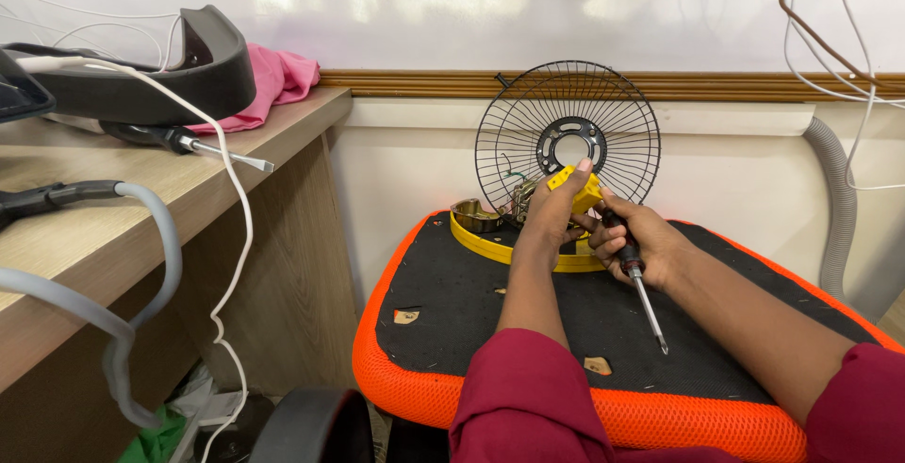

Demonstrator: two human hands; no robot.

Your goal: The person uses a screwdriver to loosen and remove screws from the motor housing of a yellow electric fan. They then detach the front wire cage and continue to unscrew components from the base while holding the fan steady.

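A black round wire fan guard (567, 133) stands upright against the wall on a black seat cushion with an orange mesh edge (443, 312). Below it lies a yellow ring-shaped fan part (490, 241) with a metal motor piece beside it. My left hand (551, 213) grips a small yellow fan part (577, 190) just under the guard's hub. My right hand (646, 246) holds a black-handled screwdriver (641, 289), its shaft pointing down toward me over the cushion. Both arms wear dark red sleeves.
A wooden desk (141, 208) at left carries a black curved casing (189, 67), a pink cloth (278, 81), a second screwdriver (184, 140), a white cable and a grey hose. A grey corrugated hose (839, 208) and loose wires hang at right. Small scraps lie on the cushion.
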